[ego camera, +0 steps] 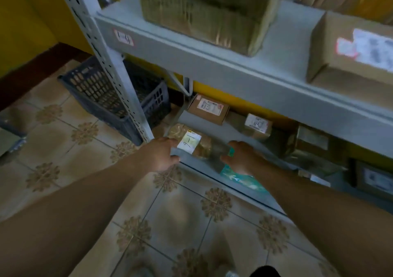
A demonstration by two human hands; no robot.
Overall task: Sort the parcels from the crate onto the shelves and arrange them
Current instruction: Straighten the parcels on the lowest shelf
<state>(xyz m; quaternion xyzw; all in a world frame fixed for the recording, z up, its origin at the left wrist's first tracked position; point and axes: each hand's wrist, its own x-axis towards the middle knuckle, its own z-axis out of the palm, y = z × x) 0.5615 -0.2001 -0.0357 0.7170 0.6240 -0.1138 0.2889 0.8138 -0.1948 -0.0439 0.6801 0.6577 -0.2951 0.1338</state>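
Note:
A brown tape-wrapped parcel with a white label marked "9-1" lies at the front left of the bottom shelf. My left hand holds its left end, thumb under and fingers over. My right hand grips its shiny right end, above a teal packet on the shelf's front edge. The dark blue crate stands on the floor to the left, behind the shelf's upright, and looks empty.
Two small labelled cardboard boxes and a wrapped parcel sit further back on the bottom shelf. The shelf above carries a large wrapped bundle and a cardboard box. The perforated upright stands by my left hand.

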